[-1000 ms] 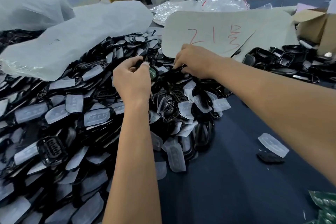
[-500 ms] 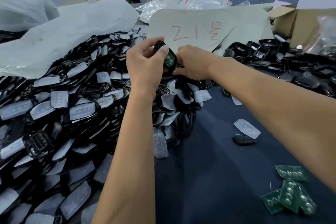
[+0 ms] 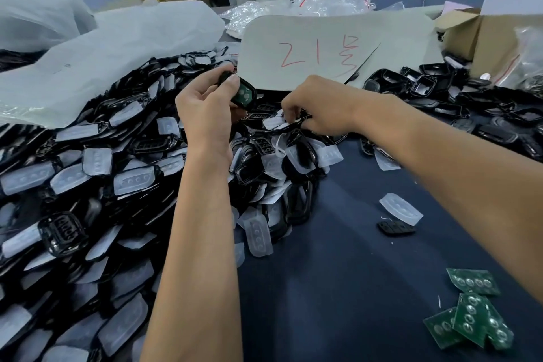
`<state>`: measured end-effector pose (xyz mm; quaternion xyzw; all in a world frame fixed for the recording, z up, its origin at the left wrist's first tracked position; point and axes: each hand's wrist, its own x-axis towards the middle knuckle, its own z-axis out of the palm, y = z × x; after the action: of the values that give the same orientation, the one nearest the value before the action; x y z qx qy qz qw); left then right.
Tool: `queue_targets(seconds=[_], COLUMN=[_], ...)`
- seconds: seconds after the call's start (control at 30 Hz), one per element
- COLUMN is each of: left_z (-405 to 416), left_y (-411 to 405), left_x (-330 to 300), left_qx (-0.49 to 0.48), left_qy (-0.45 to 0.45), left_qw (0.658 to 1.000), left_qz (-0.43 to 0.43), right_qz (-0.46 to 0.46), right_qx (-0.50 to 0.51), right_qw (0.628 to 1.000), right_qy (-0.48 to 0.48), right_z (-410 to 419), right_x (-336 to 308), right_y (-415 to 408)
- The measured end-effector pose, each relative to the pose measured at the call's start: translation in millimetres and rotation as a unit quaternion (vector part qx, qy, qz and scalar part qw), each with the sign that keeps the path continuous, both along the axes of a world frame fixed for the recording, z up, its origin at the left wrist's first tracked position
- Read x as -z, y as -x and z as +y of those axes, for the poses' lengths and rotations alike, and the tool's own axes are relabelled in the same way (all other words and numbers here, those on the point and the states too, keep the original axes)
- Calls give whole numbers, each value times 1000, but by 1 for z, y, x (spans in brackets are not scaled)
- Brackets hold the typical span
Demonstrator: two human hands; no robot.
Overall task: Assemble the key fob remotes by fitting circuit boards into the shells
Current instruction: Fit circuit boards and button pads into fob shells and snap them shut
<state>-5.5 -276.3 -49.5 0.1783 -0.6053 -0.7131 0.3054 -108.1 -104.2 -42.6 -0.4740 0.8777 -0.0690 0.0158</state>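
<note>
The left hand [image 3: 205,109] is holding a black shell [image 3: 242,94] above the pile of shells [image 3: 117,156], thumb curled over its top edge; a green circuit board [image 3: 245,93] is sitting inside it. The right hand [image 3: 317,106] is reaching down to the top of the pile, its fingers curled and pinching a black shell piece [image 3: 296,123] with a white button pad. A pale sheet [image 3: 323,50] behind the hands is showing red handwriting that looks like "21" and one more character, not clearly readable. Loose green boards [image 3: 470,314] are lying on the dark blue table [image 3: 338,288] at the near right.
</note>
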Motion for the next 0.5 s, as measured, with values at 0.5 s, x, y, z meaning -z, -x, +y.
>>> queue_targets(seconds=[0.5], left_z=[4], left_y=[0], left_x=[0], left_qx=[37], left_qy=[-9], left_qw=[999], left_qz=[6], right_qz=[0], right_qx=[-5], right_qw=[999], right_qy=[49], right_z=[7], right_x=[-4], right_y=[-17])
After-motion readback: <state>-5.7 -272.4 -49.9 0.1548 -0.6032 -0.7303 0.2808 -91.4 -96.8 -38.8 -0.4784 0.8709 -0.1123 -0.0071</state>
